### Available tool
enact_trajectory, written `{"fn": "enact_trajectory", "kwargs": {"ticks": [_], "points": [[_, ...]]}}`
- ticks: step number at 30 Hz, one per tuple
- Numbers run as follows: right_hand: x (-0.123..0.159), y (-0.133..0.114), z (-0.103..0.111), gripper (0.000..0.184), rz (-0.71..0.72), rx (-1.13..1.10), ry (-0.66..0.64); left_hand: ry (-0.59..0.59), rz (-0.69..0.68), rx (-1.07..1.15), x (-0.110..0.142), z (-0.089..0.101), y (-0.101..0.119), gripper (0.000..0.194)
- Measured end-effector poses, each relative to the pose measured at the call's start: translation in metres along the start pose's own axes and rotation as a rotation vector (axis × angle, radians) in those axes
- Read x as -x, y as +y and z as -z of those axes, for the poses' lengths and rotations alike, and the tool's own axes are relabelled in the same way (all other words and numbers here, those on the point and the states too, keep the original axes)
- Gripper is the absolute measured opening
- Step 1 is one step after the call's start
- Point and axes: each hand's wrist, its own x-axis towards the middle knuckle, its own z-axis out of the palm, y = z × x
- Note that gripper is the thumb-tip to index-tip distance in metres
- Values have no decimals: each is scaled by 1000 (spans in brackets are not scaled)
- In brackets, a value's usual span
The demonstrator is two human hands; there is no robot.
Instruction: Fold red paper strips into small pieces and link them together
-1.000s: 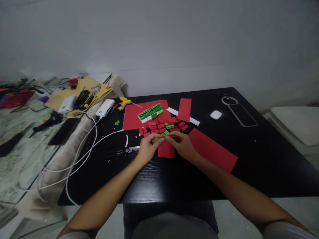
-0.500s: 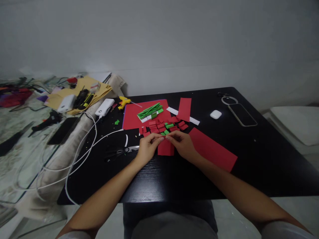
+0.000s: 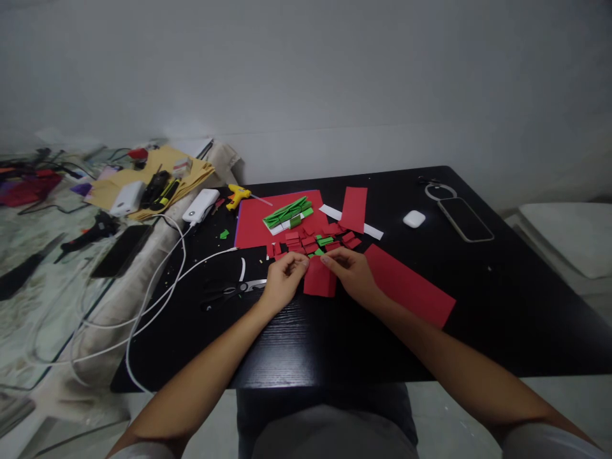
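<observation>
Both hands meet over a small red paper piece [image 3: 319, 280] near the front middle of the black table [image 3: 502, 299]. My left hand [image 3: 283, 280] pinches its upper left corner with curled fingers. My right hand [image 3: 352, 271] pinches the upper right edge. Just beyond the fingertips lies a heap of small folded red and green paper bits [image 3: 315, 241]. A larger red sheet [image 3: 408, 287] lies flat to the right of my right hand.
Scissors [image 3: 232, 293] lie left of my left hand. Farther back are a red sheet with green folded strips [image 3: 287, 213], a red strip [image 3: 354, 209], a yellow glue gun [image 3: 238, 196], a white power bank [image 3: 201, 207] with cables, an earbud case [image 3: 414, 219] and a phone [image 3: 463, 220].
The hands have parted slightly, and the red piece between them sits a little higher and shows more. Everything else on the table is unmoved.
</observation>
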Motion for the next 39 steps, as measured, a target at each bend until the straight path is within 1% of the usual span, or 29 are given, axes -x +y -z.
{"fn": "enact_trajectory", "kwargs": {"ticks": [6, 11, 16, 23, 30, 35, 39], "points": [[4, -2, -4, 24, 19, 3, -33, -9, 7, 14, 2, -3, -1, 24], [5, -4, -5, 23, 27, 9, -62, -27, -1, 8, 2, -5, -1, 27], [4, -2, -4, 22, 37, 25, -62, -46, -23, -12, 2, -2, 1, 27], [4, 0, -4, 19, 37, 18, -50, -52, -32, -45, 2, -4, -3, 26], [3, 2, -5, 18, 37, 5, -70, -37, -3, 50, 3, -6, -2, 25], [2, -3, -4, 21, 0, -43, -63, -14, -11, 74, 2, -5, -1, 25], [1, -4, -2, 24, -51, -111, -87, -5, -16, 73, 1, -5, 1, 25]]}}
